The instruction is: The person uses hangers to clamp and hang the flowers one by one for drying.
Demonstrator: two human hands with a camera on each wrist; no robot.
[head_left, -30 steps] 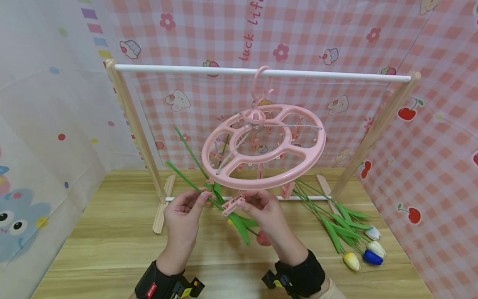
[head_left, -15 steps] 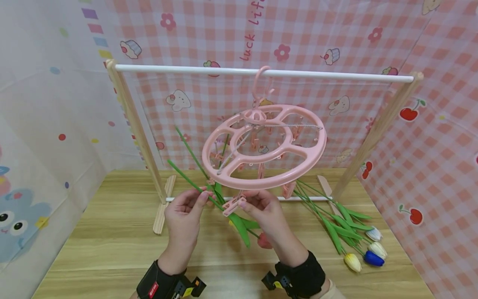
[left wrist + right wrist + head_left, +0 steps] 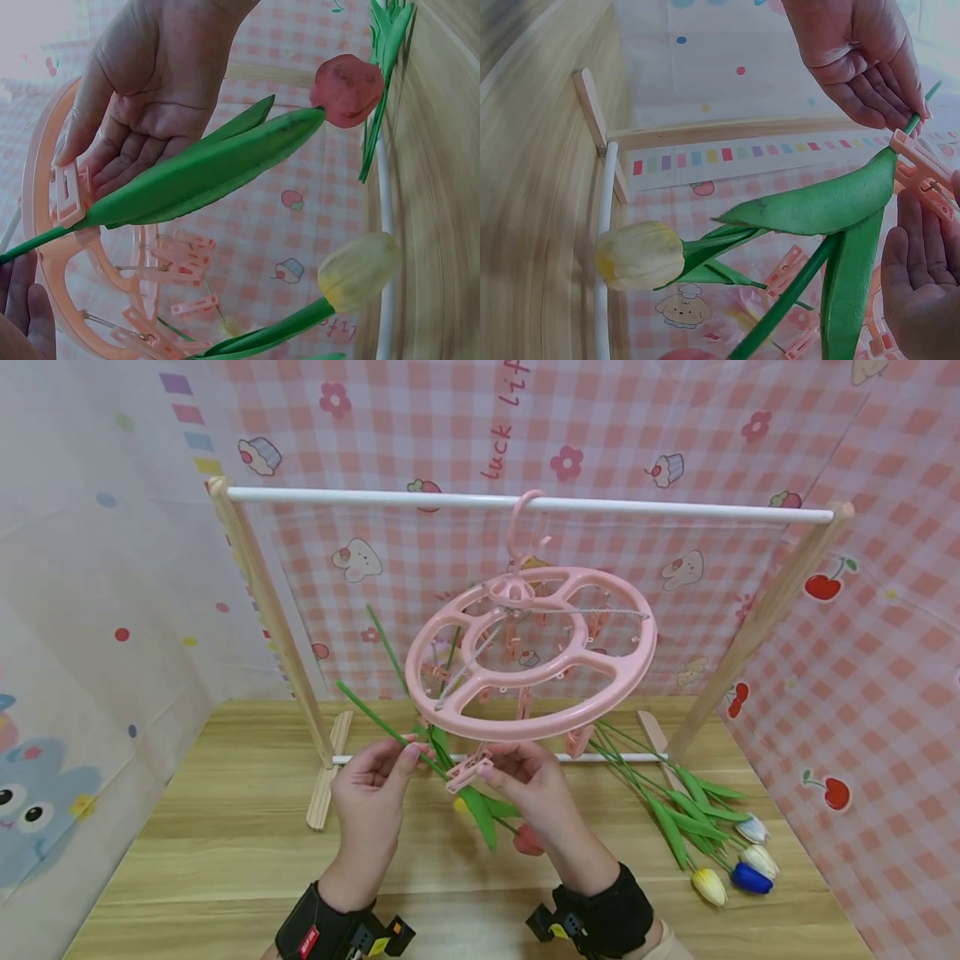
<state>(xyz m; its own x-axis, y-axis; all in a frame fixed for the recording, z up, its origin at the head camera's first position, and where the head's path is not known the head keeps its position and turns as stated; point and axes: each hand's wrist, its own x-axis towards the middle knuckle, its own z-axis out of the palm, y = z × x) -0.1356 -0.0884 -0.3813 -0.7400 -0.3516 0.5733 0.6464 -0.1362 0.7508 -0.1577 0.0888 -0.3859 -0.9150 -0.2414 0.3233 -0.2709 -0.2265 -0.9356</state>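
Note:
My left hand (image 3: 371, 797) pinches the green stem (image 3: 378, 720) of a red artificial tulip (image 3: 346, 90) between thumb and fingers. Beside it, my right hand (image 3: 534, 785) pinches a pink clothespin (image 3: 468, 772) that hangs from the front of a round pink drying hanger (image 3: 517, 728). In the right wrist view the clothespin (image 3: 924, 166) lies across the stem just above the leaves; whether its tips clamp the stem is hard to tell. A pale yellow tulip (image 3: 360, 271) hangs head down behind, near other clothespins (image 3: 184, 262).
The hanger hooks over a white rail (image 3: 375, 498) on a wooden stand with side posts (image 3: 273, 618). Several tulips, white, blue and yellow (image 3: 708, 887), lie on the wooden table (image 3: 225, 860) at right. A lower white bar (image 3: 615, 758) crosses behind my hands.
Both hands keep their places and grips. The upper end of a stem hanging at the left of the ring has swung slightly right.

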